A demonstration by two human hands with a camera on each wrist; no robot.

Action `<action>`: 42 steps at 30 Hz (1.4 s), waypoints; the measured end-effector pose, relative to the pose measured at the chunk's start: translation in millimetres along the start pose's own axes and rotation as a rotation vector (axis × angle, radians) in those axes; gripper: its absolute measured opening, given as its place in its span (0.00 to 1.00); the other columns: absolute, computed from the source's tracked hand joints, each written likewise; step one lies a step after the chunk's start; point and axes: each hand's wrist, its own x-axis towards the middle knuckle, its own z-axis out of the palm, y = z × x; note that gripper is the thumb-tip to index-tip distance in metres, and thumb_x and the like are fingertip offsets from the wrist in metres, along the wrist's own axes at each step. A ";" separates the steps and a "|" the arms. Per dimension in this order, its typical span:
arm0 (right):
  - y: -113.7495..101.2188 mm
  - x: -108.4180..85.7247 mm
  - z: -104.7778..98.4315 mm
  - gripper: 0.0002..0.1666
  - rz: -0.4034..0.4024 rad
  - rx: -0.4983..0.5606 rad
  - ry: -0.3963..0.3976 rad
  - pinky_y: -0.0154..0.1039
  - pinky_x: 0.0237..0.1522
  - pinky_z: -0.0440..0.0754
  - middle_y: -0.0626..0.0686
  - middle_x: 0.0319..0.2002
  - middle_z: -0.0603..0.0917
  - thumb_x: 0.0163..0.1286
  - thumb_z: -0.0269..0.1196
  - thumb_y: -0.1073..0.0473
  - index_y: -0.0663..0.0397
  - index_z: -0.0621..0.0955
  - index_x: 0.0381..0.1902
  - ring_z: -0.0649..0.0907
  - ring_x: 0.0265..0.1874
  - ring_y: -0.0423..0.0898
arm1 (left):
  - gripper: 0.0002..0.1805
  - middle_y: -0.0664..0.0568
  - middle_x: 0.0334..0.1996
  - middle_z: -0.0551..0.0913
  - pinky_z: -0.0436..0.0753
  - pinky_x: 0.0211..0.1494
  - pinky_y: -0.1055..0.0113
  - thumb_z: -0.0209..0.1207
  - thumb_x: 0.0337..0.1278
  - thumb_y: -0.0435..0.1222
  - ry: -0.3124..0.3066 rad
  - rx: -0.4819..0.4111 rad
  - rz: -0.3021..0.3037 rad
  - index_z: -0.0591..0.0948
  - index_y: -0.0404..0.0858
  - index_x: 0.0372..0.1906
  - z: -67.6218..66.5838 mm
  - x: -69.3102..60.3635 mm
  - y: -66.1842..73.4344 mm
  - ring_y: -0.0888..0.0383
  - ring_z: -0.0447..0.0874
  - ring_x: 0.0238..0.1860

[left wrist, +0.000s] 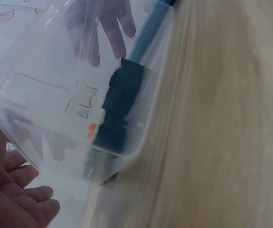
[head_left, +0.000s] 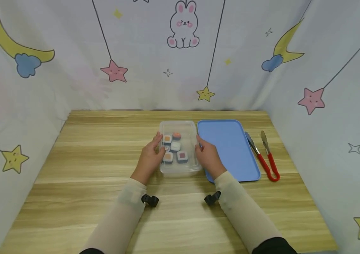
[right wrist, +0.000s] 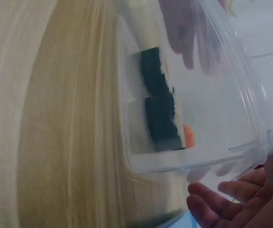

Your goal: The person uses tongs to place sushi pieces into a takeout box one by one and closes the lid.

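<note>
A clear plastic box (head_left: 180, 168) sits on the wooden table. Several sushi pieces (head_left: 182, 156) lie inside it, with dark wraps, pale tops and orange or reddish centres. Along the box's left side is my left hand (head_left: 149, 155), its thumb reaching over the edge. My right hand (head_left: 210, 157) is at the opposite side, fingertips by the rim. In the left wrist view the left fingers (left wrist: 24, 185) are loosely bent outside the box wall. Similarly, the right fingers (right wrist: 231, 199) lie below the rim in the right wrist view. Whether a lid covers the box is hard to tell.
Right of the box lies a blue tray (head_left: 231, 141), partly under my right hand and wrist. Tongs (head_left: 272, 165) with red handles lie spread beside the tray. A white curtain (head_left: 148, 91) with printed stars and moons surrounds the table (head_left: 88, 158).
</note>
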 end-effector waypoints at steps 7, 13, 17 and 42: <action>-5.9 -3.9 -2.3 0.42 -0.075 -0.132 -0.047 0.56 0.68 0.73 0.59 0.75 0.71 0.78 0.60 0.44 0.50 0.60 0.83 0.73 0.71 0.56 | 0.35 0.44 0.81 0.58 0.62 0.77 0.42 0.65 0.65 0.39 0.012 0.086 0.120 0.72 0.40 0.76 -8.9 -0.6 6.4 0.43 0.53 0.81; -13.6 11.0 1.4 0.58 -0.340 -0.496 -0.230 0.67 0.76 0.53 0.56 0.85 0.39 0.72 0.54 0.23 0.46 0.47 0.85 0.43 0.83 0.56 | 0.49 0.45 0.84 0.45 0.50 0.80 0.37 0.67 0.59 0.50 -0.144 0.340 0.178 0.60 0.41 0.82 -9.1 17.9 14.2 0.48 0.35 0.84; -10.4 18.0 7.9 0.61 -0.364 -0.565 -0.293 0.63 0.78 0.50 0.56 0.84 0.37 0.70 0.51 0.19 0.48 0.48 0.85 0.38 0.83 0.54 | 0.54 0.43 0.84 0.45 0.48 0.81 0.41 0.67 0.59 0.54 -0.237 0.447 0.164 0.56 0.35 0.82 -7.1 27.6 13.7 0.48 0.34 0.84; -10.9 41.7 3.1 0.62 -0.383 -0.608 -0.258 0.65 0.77 0.53 0.59 0.84 0.42 0.67 0.51 0.16 0.44 0.51 0.85 0.44 0.83 0.58 | 0.52 0.40 0.84 0.46 0.45 0.81 0.38 0.66 0.59 0.58 -0.233 0.536 0.213 0.60 0.39 0.82 -7.3 43.2 15.1 0.44 0.35 0.84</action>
